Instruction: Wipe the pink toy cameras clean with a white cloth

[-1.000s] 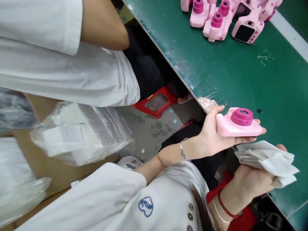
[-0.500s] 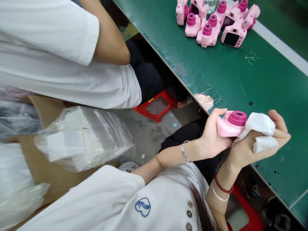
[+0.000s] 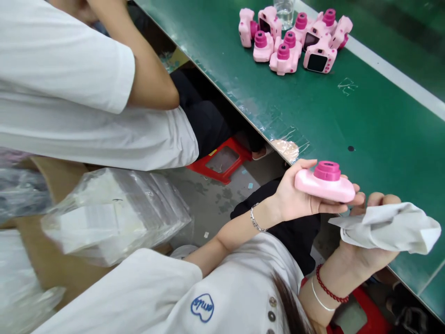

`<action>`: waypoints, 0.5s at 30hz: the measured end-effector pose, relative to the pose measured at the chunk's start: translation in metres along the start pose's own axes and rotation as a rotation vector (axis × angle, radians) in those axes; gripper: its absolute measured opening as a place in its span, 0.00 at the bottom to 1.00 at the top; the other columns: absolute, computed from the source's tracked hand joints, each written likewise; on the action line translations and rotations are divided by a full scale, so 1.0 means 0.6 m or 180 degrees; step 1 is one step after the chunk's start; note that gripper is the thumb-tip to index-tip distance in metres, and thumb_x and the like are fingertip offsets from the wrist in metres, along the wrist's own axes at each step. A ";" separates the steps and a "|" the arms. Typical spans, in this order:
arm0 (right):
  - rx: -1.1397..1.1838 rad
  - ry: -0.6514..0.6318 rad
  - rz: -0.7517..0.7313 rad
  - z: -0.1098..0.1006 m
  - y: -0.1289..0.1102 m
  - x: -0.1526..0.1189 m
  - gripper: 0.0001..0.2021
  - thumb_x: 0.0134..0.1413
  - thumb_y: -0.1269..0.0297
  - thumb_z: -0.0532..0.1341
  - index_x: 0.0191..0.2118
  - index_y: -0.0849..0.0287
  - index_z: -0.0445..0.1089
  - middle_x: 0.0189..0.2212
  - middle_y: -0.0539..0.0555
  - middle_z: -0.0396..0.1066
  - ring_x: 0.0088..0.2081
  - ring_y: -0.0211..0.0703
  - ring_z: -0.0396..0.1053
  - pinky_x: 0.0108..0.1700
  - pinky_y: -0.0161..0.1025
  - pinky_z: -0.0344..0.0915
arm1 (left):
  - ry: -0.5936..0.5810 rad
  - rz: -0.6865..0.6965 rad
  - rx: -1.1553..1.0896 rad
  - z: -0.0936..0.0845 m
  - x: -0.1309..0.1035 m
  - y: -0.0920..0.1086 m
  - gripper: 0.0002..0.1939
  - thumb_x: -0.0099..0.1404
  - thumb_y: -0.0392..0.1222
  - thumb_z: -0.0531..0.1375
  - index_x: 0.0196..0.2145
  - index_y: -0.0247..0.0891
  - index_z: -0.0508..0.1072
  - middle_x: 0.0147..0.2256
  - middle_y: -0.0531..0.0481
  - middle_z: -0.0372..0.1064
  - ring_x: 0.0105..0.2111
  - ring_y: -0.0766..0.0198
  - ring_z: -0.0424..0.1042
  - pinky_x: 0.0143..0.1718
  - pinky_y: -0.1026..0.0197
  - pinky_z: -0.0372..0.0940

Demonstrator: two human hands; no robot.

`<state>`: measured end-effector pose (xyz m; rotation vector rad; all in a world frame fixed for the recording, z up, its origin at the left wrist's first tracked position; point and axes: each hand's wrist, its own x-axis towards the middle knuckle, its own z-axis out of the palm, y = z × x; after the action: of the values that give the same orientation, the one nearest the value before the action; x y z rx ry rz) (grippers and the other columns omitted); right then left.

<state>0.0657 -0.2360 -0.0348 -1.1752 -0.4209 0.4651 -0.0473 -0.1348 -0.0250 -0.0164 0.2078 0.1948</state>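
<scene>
My left hand, with a silver bracelet at its wrist, grips a pink toy camera by one end and from below. Its magenta lens points upward. My right hand, wearing a red braided bracelet and a pale bangle, is closed around a crumpled white cloth. Cloth covers much of that palm; some fingertips show behind it, close to the camera's far end. Whether they touch the camera I cannot tell. Both hands are raised by the near edge of the green table.
Several pink toy cameras stand grouped farther along the table beside a clear cup. A co-worker in a white shirt sits to my left. Plastic-wrapped white packs lie in a cardboard box behind. A red stool is below.
The held camera has turned so its long side shows. My right hand has drawn away from it to the right, and the cloth is bunched differently. The view has shifted slightly.
</scene>
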 end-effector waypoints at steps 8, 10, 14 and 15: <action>0.0688 0.0042 0.0251 -0.006 0.032 0.005 0.09 0.44 0.57 0.72 0.30 0.50 0.73 0.28 0.47 0.62 0.29 0.37 0.62 0.33 0.36 0.67 | 0.0410 0.0122 -0.0398 0.006 0.001 -0.007 0.20 0.71 0.46 0.48 0.40 0.28 0.74 0.36 0.37 0.76 0.39 0.55 0.78 0.48 0.56 0.71; 0.0694 0.0069 0.0286 -0.008 0.034 0.007 0.10 0.42 0.55 0.72 0.32 0.49 0.75 0.29 0.47 0.64 0.29 0.38 0.62 0.32 0.37 0.66 | 0.0483 0.0153 -0.0419 0.009 -0.001 -0.006 0.20 0.71 0.46 0.48 0.40 0.28 0.73 0.37 0.37 0.76 0.40 0.55 0.77 0.49 0.56 0.70; 0.0662 0.0049 0.0266 -0.003 0.030 0.011 0.13 0.40 0.55 0.73 0.31 0.53 0.73 0.26 0.46 0.56 0.26 0.36 0.54 0.27 0.35 0.59 | 0.0574 0.0235 -0.0424 0.009 0.001 -0.002 0.17 0.69 0.44 0.49 0.38 0.30 0.72 0.37 0.38 0.75 0.40 0.56 0.76 0.47 0.56 0.69; 0.0639 0.0028 0.0266 -0.001 0.029 0.013 0.13 0.41 0.56 0.72 0.30 0.54 0.71 0.25 0.46 0.54 0.26 0.37 0.53 0.26 0.35 0.57 | 0.0522 0.0242 -0.0369 0.006 0.002 0.000 0.16 0.68 0.43 0.49 0.39 0.30 0.73 0.37 0.38 0.76 0.39 0.55 0.76 0.45 0.56 0.69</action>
<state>0.0701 -0.2267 -0.0507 -1.0024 -0.3106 0.5615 -0.0454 -0.1346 -0.0216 -0.1401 0.3609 0.2816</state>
